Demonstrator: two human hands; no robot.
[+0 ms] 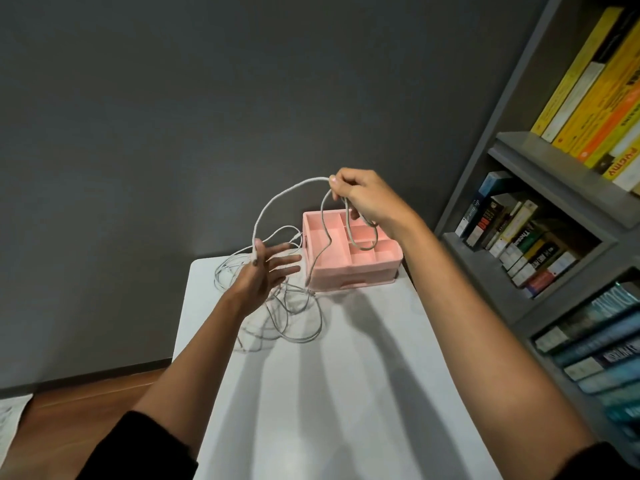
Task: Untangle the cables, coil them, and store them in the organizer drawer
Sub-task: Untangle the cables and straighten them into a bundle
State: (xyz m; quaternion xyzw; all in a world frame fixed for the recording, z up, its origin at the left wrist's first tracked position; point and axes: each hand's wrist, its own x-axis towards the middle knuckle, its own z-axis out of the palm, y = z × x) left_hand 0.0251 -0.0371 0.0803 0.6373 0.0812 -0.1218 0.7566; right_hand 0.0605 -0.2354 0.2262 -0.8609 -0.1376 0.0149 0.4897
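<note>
Cable (277, 199) lifted over a white table (346, 393) by a gray wall (173, 133).
The right hand (363, 199) pinches the cable above the pink organizer (349, 265) at the table's far edge. The left hand (263, 271), fingers spread, touches it over the blurred tangle (287, 317). A bookshelf (540, 154) crowds the right, and wooden floor (86, 400) lies left.
</note>
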